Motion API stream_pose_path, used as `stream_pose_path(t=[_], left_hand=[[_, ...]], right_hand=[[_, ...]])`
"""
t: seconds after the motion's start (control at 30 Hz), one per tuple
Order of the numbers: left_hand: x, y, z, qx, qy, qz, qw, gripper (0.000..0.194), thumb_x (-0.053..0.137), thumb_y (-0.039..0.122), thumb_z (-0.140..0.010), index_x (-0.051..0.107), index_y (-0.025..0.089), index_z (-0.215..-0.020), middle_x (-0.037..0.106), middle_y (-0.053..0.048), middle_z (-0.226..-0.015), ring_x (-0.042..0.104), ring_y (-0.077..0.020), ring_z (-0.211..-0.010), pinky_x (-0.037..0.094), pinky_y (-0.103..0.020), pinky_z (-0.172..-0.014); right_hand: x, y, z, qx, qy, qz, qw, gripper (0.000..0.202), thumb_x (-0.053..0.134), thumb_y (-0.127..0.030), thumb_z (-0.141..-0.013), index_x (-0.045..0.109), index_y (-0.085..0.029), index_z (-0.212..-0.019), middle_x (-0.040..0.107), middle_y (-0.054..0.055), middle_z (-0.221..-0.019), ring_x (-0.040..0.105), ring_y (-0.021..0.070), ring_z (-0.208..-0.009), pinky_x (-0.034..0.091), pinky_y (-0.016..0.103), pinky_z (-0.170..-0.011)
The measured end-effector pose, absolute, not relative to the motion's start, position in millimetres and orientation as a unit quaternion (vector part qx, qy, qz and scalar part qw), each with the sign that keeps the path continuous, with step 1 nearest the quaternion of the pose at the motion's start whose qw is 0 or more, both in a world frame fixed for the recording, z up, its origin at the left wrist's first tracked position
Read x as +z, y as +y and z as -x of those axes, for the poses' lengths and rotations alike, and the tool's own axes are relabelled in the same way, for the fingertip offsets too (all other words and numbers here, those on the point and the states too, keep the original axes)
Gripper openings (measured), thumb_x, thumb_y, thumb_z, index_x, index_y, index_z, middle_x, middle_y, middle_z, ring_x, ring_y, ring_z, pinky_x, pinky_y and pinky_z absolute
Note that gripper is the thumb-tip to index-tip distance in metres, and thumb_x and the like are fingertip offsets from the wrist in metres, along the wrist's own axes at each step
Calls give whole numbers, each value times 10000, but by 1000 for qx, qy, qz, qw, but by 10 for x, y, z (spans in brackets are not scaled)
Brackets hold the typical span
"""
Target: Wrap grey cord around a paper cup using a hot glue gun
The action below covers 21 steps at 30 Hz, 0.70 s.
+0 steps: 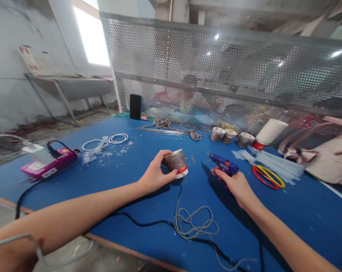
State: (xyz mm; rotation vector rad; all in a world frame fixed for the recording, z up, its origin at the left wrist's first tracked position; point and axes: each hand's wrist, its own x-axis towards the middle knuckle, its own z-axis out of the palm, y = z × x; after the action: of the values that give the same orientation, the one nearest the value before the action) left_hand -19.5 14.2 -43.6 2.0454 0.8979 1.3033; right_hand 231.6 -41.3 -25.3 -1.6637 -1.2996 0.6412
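Note:
My left hand (156, 172) grips a small paper cup (176, 161), tilted, with grey cord wound round most of its side. A red and white band of the cup shows bare at the end nearer me. From the cup, loose grey cord (192, 223) trails down into a tangled coil on the blue table (148, 241). In my right hand (235, 183) is a blue hot glue gun (223, 163), its nozzle pointing left towards the back of the table. A gap separates the gun from the cup.
A purple power strip (53, 162) with a white plug lies left, near white rings (118, 138) and scraps. Several cord-wrapped cups (217, 134), stacked paper cups (270, 134), glue sticks (281, 164) and coloured rings (264, 177) lie right. A perforated metal screen (216, 71) closes the back; a black cable (142, 223) crosses the front.

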Motion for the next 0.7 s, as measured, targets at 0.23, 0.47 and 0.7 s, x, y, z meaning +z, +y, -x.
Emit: stream_pose_path(t=[0.23, 0.47, 0.7], left_hand=[[-460, 134, 153, 484, 325, -768, 265, 385, 612, 201, -724, 453, 209, -1074, 576, -45, -1004, 580, -162, -890, 498, -337, -819], [-472, 111, 142, 482, 310, -782, 244, 404, 610, 216, -732, 452, 204, -1104, 573, -54, -1040, 585, -166, -918, 502, -338, -831], [-464, 92, 142, 472, 309, -796, 218, 429, 616, 209, -725, 451, 195, -1121, 578, -73, -1042, 590, -189, -945, 499, -364, -838]], right_hand=[[-228, -865, -2008, 279, -623, 590, 431, 326, 576, -476, -806, 598, -176, -682, 547, -17, -511, 500, 126, -461, 400, 247, -460], [-300, -938, -1854, 262, -663, 549, 435, 293, 564, -418, -833, 489, -197, -656, 400, -54, -556, 359, 93, -484, 335, 226, -445], [-325, -946, -1849, 219, -686, 530, 449, 300, 552, -376, -845, 430, -213, -624, 395, -61, -537, 354, 92, -468, 334, 232, -452]])
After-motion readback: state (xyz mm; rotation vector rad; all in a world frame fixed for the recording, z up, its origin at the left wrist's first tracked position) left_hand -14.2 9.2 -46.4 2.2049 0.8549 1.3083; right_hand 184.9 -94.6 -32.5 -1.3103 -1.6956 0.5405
